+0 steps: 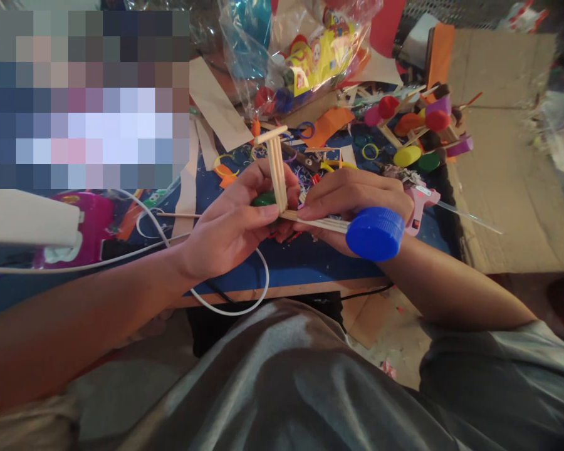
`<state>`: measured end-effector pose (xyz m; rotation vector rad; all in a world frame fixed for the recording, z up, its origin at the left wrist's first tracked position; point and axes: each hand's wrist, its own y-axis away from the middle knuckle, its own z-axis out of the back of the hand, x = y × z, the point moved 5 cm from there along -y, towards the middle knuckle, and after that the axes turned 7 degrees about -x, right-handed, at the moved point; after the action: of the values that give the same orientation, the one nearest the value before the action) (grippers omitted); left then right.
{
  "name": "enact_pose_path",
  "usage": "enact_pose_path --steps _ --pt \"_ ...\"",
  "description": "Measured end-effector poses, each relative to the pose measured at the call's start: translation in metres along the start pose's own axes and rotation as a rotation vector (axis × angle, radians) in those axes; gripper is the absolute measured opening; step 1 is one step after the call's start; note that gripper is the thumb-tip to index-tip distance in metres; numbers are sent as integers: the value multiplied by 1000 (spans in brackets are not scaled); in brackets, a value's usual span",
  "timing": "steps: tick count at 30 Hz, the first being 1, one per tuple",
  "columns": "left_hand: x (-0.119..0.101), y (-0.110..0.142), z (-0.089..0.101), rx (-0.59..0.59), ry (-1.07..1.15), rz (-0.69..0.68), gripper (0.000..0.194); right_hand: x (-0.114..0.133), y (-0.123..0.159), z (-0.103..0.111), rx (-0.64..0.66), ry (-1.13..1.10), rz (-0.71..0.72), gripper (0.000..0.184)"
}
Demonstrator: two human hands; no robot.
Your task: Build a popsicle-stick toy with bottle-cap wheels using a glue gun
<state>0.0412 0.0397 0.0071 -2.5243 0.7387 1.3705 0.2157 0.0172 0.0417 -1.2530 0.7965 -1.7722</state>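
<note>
Stick frame (pixel 276 175) is pinched by both my left hand (pixel 232 219) and right hand (pixel 355 194), over one blue table (pixel 310 268). One blue cap (pixel 375 234) sits at one end; one green cap (pixel 264 200) shows within my left grasp.

- I see pale straw-coloured wooden sticks (pixel 276 178) between the left fingers (pixel 261 216) and the right fingers (pixel 345 188).
- Among the left fingers I pick out a dark green piece (pixel 264 200).
- Right of the right fingertips my feed shows a plain deep-blue bottle cap (pixel 375 235).
- Farther right, I get a pale pink glue gun (pixel 422 203).
- Beyond the fingers, I make out a yellow wrapper (pixel 323 55) with red figures.
- Beneath them, my view gives a blue tabletop (pixel 310 262).
</note>
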Motion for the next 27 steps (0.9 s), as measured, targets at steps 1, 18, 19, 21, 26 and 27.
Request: enact_pose_path --steps 1,18,19,21,26,27 --pt "0 0 0 8 -7 4 34 0 0 0 16 4 -20 15" --pt "0 -5 6 -72 -39 -79 37 -3 -2 -2 3 11 -8 15" --pt "0 -6 6 -79 -43 -81 38 -3 -1 -2 1 11 -5 14" --pt "-1 -7 7 -92 -45 -94 39 -2 0 -4 -1 14 4 15" --pt "-3 -8 11 -158 -78 -144 34 -2 2 -6 19 24 14 15" --pt "-3 -8 13 -168 -78 -149 34 -1 1 -6 17 21 17 15"
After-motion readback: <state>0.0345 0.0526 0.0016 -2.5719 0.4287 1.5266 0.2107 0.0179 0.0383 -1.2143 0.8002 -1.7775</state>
